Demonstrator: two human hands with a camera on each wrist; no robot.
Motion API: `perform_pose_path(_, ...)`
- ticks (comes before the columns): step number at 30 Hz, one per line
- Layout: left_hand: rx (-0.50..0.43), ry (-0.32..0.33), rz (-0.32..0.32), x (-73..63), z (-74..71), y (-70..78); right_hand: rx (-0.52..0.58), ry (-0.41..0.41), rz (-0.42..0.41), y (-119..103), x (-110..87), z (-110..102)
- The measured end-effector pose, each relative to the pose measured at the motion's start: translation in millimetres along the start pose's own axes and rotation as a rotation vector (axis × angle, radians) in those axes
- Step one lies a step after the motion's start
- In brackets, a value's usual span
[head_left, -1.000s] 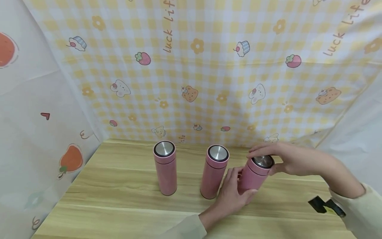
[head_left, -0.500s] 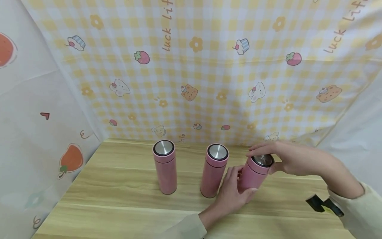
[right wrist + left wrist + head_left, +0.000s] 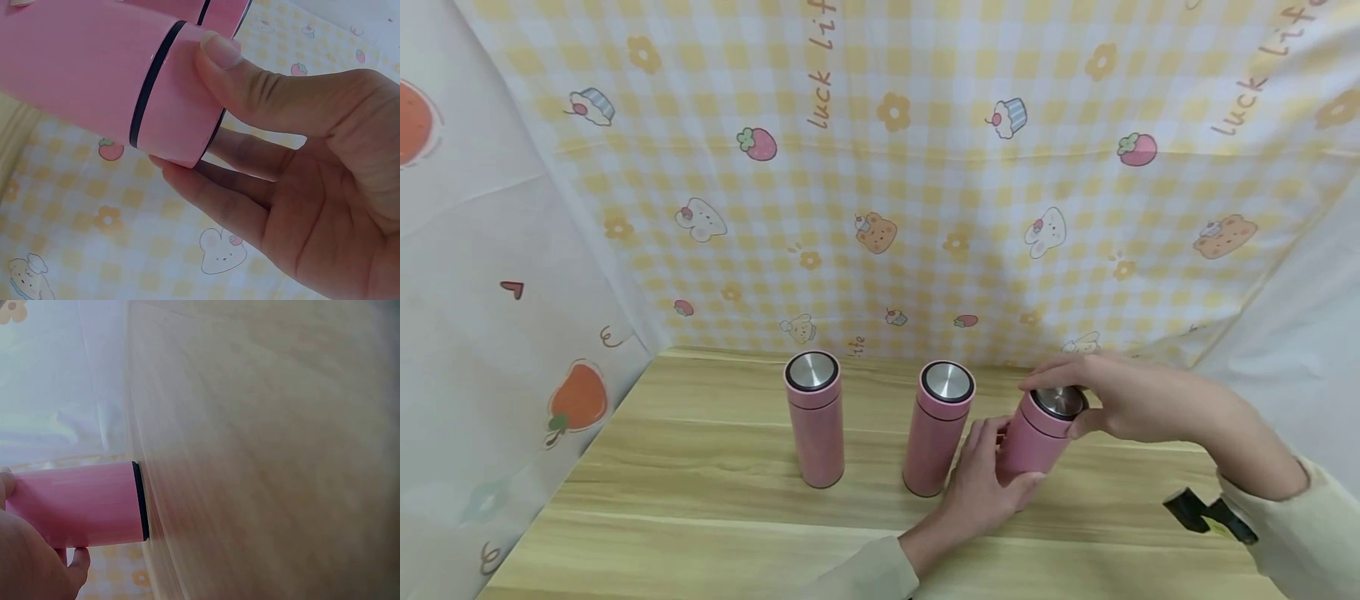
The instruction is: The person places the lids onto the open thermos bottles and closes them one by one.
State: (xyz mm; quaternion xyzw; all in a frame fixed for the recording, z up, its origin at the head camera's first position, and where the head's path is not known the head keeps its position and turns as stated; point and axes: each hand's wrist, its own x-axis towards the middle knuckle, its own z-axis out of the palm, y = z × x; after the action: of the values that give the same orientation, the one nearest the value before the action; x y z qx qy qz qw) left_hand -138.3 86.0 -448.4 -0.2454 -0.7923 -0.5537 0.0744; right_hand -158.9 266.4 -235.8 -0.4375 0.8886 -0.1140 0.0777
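Observation:
Three pink thermos bottles stand on the wooden table, each with a brushed-metal disc on its lid. My left hand (image 3: 981, 492) grips the body of the right-hand thermos (image 3: 1033, 446) low down, its thumb on the near side. From above, my right hand (image 3: 1142, 400) pinches that bottle's lid (image 3: 181, 94) between thumb and fingers. In the right wrist view the thumb presses the lid above a dark seam, where lid and body meet. The left wrist view has the thermos's black base (image 3: 141, 501) at the tabletop. The middle thermos (image 3: 934, 450) is just beside my left fingers.
The left thermos (image 3: 817, 442) stands apart from the middle one. Behind the wooden table (image 3: 700, 483) hangs a yellow checked cloth (image 3: 955, 192), with a white sheet (image 3: 512, 333) at the left. A black device (image 3: 1210, 517) is at my right sleeve.
My right hand and wrist have shifted slightly left, with the thumb still on the lid. The left hand keeps its hold, and the other bottles have stayed where they were.

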Motion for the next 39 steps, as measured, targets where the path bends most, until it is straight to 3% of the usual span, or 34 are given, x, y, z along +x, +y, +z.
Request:
perform_pose_path(9,-0.007,0.004,0.018,0.5,0.8,-1.4,-0.035,-0.007,0.035,-2.9,1.0,-0.2)
perform_pose_path(20,0.009,0.01,-0.004,0.8,1.3,-1.2,-0.024,-0.011,0.05,-3.9,4.8,-0.2)
perform_pose_path(39,0.005,0.018,0.017,0.1,1.3,-0.8,-0.011,-0.002,0.175,-14.0,8.8,1.8)
